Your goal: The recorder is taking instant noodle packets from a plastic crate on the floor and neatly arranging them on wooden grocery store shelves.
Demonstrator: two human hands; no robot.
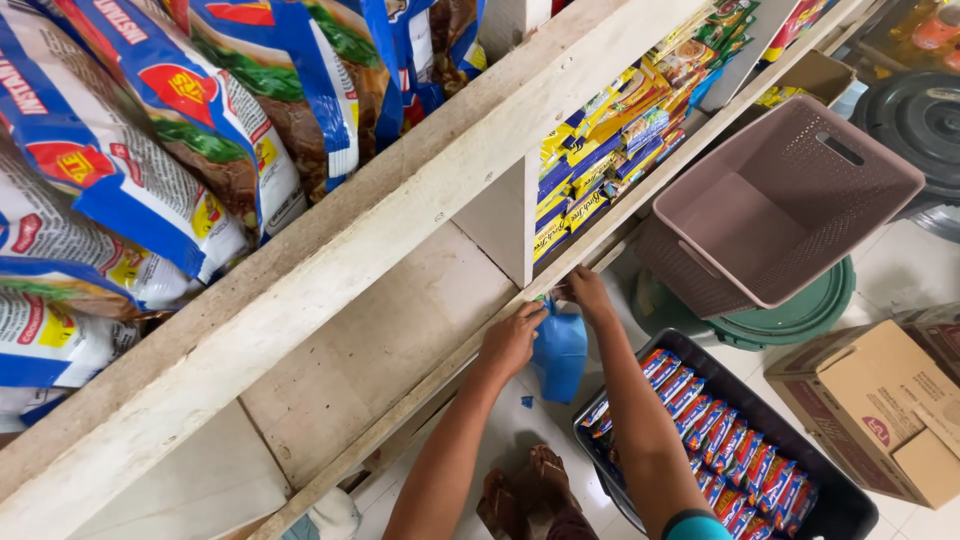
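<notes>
Blue packet (560, 350) hung long axis down off the front lip of the lower shelf (400, 330) — pinched at its top. Left hand (512, 342) curled onto the upper left corner; right hand (588, 295) closed on the top edge just above — both touching, left nearer the body.

My left hand (510, 343) and right hand (590, 295) meet at a plain blue bag (560, 352) against the pale, unpainted wooden shelf (330, 265). Above hang white packets (150, 170) banded in blue with red marks; farther along sit yellow-and-blue packs (610, 135). Below, a black tray (845, 505) holds red-and-blue wrappers (725, 440), beside a mauve basket (790, 200), a green lid (800, 315) and a brown cardboard box (875, 410).
</notes>
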